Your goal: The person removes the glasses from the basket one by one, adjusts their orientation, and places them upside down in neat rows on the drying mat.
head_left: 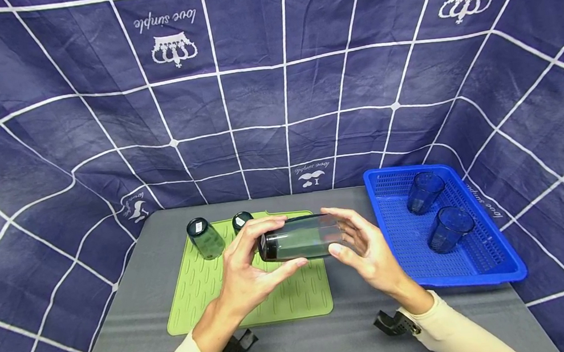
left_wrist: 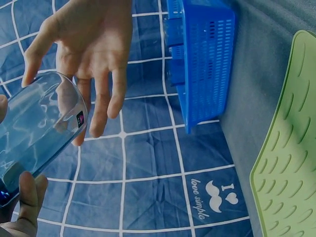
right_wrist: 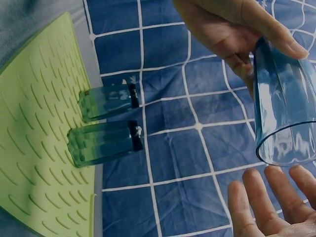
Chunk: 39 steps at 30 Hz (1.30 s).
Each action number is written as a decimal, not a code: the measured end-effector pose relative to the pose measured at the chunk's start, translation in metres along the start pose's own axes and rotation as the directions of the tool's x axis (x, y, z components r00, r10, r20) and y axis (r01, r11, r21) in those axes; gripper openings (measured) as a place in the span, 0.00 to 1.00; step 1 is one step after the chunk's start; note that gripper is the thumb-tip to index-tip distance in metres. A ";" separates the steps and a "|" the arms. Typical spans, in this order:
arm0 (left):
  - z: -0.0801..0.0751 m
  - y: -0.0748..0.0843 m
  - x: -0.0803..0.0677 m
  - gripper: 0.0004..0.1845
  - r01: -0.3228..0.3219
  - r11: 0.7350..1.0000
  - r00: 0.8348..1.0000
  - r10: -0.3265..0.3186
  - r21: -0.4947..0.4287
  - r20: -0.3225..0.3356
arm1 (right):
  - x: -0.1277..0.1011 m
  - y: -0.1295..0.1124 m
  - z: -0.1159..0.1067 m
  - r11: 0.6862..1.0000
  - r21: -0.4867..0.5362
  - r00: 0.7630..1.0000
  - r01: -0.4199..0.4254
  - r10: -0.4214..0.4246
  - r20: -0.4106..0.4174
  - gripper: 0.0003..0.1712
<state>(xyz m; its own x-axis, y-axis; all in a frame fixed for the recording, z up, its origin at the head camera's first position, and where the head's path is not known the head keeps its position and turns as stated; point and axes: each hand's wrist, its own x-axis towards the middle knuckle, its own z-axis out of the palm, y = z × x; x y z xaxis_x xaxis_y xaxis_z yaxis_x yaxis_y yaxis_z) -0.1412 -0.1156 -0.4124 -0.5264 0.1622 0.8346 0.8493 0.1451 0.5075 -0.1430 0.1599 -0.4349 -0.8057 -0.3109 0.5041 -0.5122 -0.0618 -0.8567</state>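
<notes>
smoky tumbler (head_left: 301, 238) lies sideways in mid-air, between a left hand (head_left: 250, 265) and a right hand (head_left: 367, 247), near the right side of a green mat (head_left: 199, 302). the work looks midway to me: two upturned glasses (head_left: 208, 242) stand on the mat, two more tumblers (head_left: 445, 233) sit in a blue basket (head_left: 416, 256) to the right, and this one is set down in neither; which pair counts as finished, i cannot tell. the left hand pinches the dark base end, thumb below, fingers above. the right hand is spread beside the open mouth, fingers mostly straight; how firmly it touches the rim, i cannot tell.
</notes>
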 end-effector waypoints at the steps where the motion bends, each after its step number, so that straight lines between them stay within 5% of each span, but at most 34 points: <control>1: 0.000 0.000 0.000 0.39 -0.002 1.000 1.000 0.002 -0.001 -0.002 | 0.000 0.000 0.000 1.000 -0.011 1.000 0.000 0.000 -0.004 0.37; 18: -0.014 -0.001 0.000 0.44 0.052 0.998 0.998 -0.053 -0.023 -0.032 | -0.002 -0.007 -0.021 0.992 -0.128 0.999 0.023 -0.029 -0.043 0.38; 39: -0.026 -0.013 -0.002 0.37 0.032 0.983 0.998 -0.021 0.180 -0.063 | -0.015 -0.010 -0.055 0.960 -0.279 0.991 -0.024 -0.013 -0.130 0.37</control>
<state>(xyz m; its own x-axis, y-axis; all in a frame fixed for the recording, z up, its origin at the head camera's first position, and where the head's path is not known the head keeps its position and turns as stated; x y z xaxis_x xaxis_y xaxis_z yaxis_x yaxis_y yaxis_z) -0.1503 -0.1437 -0.4152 -0.5408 0.0970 0.8355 0.8110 0.3237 0.4874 -0.1427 0.2175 -0.4279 -0.8307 -0.1842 0.5253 -0.5555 0.2131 -0.8037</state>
